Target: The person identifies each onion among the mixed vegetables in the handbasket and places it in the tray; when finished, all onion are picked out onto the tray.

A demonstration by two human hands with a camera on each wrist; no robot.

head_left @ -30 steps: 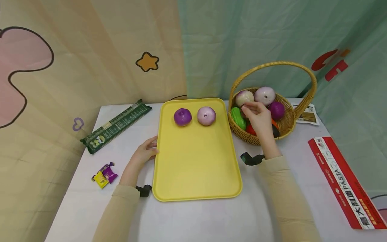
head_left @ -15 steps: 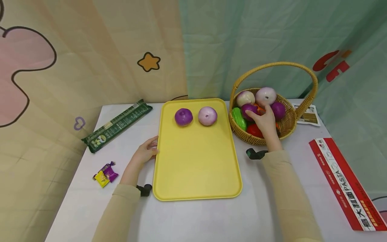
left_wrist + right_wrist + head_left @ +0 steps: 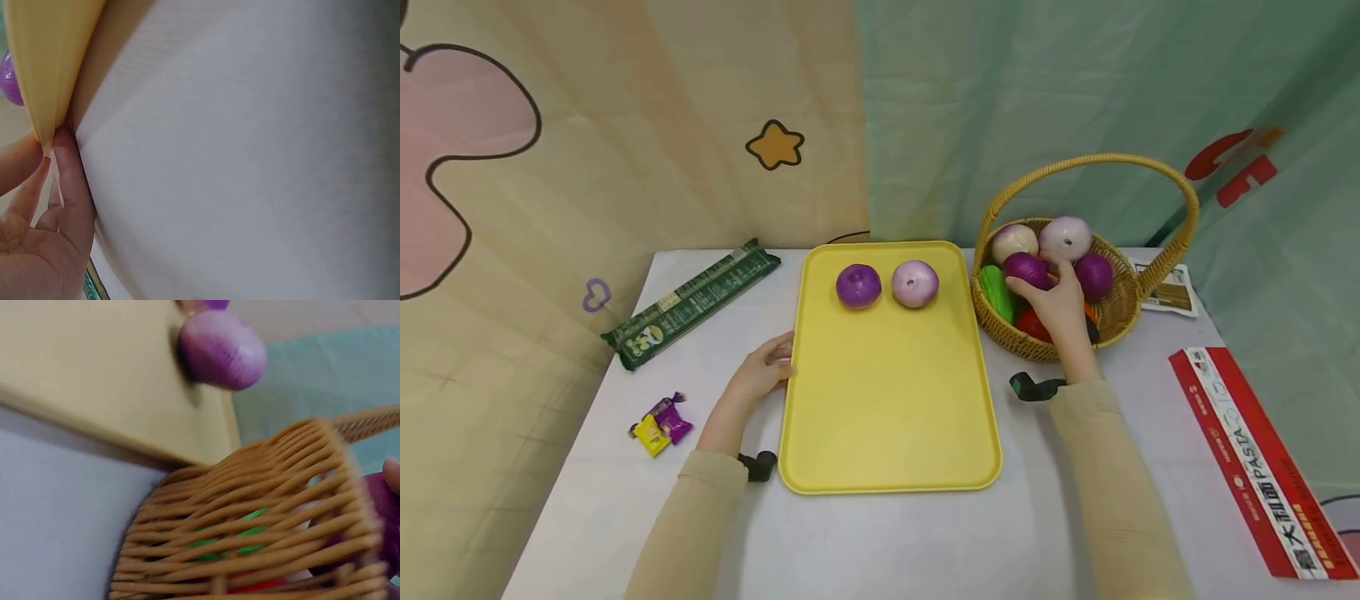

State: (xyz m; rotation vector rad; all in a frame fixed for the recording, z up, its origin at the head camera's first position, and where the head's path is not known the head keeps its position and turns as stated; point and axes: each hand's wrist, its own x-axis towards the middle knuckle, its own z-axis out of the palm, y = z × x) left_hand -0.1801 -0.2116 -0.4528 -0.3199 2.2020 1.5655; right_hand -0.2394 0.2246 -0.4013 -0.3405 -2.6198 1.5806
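Observation:
My right hand (image 3: pixel 1063 310) is inside the wicker basket (image 3: pixel 1026 343), thumb and fingers gripping a dark purple onion (image 3: pixel 1026 268). In the right wrist view only a fingertip and part of that onion (image 3: pixel 386 515) show past the basket's weave. My left hand (image 3: pixel 758 372) pinches the left rim of the yellow tray (image 3: pixel 891 392); the left wrist view has the tray edge (image 3: pixel 53 75) between thumb and finger. On the tray's far part sit a purple onion (image 3: pixel 858 286) and a pale purple onion (image 3: pixel 914 283), side by side and apart.
The basket also holds a white-purple onion (image 3: pixel 1015 242), a pale onion (image 3: pixel 1066 238), another purple onion (image 3: pixel 1094 276), a green pepper (image 3: pixel 997 292) and a red vegetable (image 3: pixel 1032 323). Around lie a green packet (image 3: pixel 692 302), candies (image 3: pixel 658 427), a red pasta box (image 3: pixel 1258 458) and a small packet (image 3: pixel 1168 290).
My right hand first moved right and down within the basket, uncovering the purple onion, and now has its fingers round it. My left hand has stayed at the tray's rim.

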